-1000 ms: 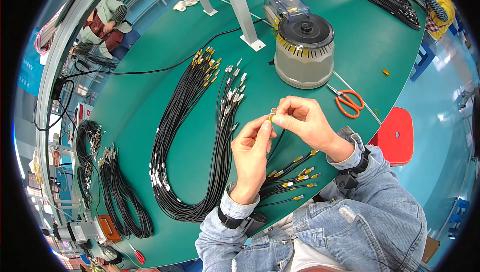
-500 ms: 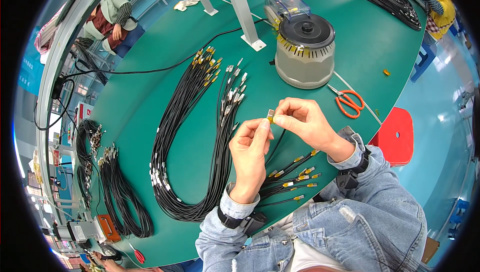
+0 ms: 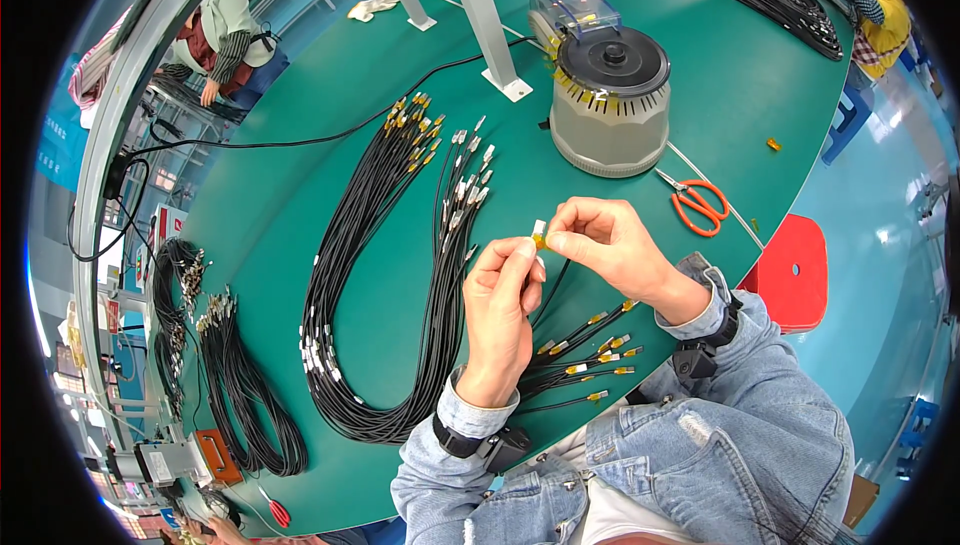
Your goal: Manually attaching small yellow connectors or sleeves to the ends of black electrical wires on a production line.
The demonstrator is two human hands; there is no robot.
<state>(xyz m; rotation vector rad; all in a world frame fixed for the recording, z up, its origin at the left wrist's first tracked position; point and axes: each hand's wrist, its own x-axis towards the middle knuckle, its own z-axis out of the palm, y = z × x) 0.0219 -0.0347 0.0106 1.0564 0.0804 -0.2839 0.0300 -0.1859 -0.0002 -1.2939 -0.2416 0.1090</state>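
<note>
Between the fingertips of both hands is a cable connector point(image 3: 540, 230), a silver metal plug with yellow tape at its base. My left hand point(image 3: 500, 290) is closed in a pinch round its lower part. The thumb and forefinger of my right hand point(image 3: 605, 243) pinch the yellow tape from the other side. A black cable runs down behind my hands, partly hidden by them. Several black cables point(image 3: 575, 370) with yellow-taped plugs lie near my forearms. Left of my left hand, a big U-shaped bundle of black cables point(image 3: 330, 295) rests on the green table point(image 3: 270, 205).
A grey round tape dispenser point(image 3: 610, 110) stands beyond my hands, by a metal post point(image 3: 480, 20). Orange-handled scissors point(image 3: 702, 207) lie to the right. A red stool point(image 3: 793, 275) is beside the table. More cable bundles point(image 3: 255, 395) lie at the left, and other people sit around.
The connector has tilted slightly and its metal face now shows brighter. My left hand has shifted a little to the right; my right hand stays nearly still.
</note>
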